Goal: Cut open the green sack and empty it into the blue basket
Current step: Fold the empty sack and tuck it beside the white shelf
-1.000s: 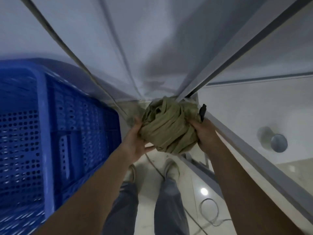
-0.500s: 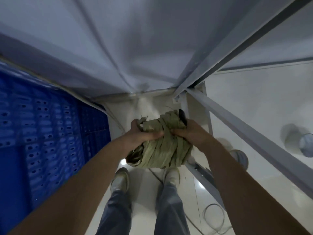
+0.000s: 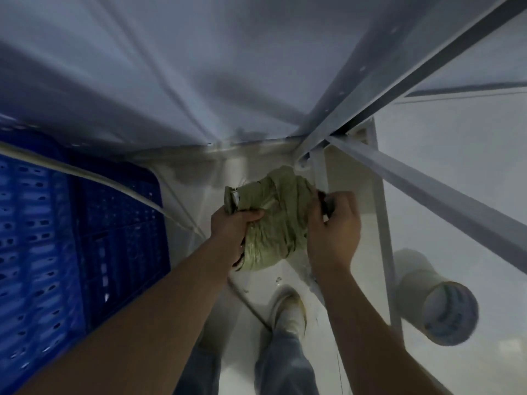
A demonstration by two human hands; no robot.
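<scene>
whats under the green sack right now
Below the green sack, held up by the left hand and right hand, lie pale floor and a shoe. Its contents stay covered.

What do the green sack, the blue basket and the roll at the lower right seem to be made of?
Green sack: looks like woven plastic, matte, crumpling into stiff folds and bands; weave not resolvable.
Blue basket: moulded rigid plastic, slightly glossy, with walls pierced by regular rows of holes.
Roll: probably adhesive tape, a pale smooth band around a hollow core; blur leaves it open.
</scene>
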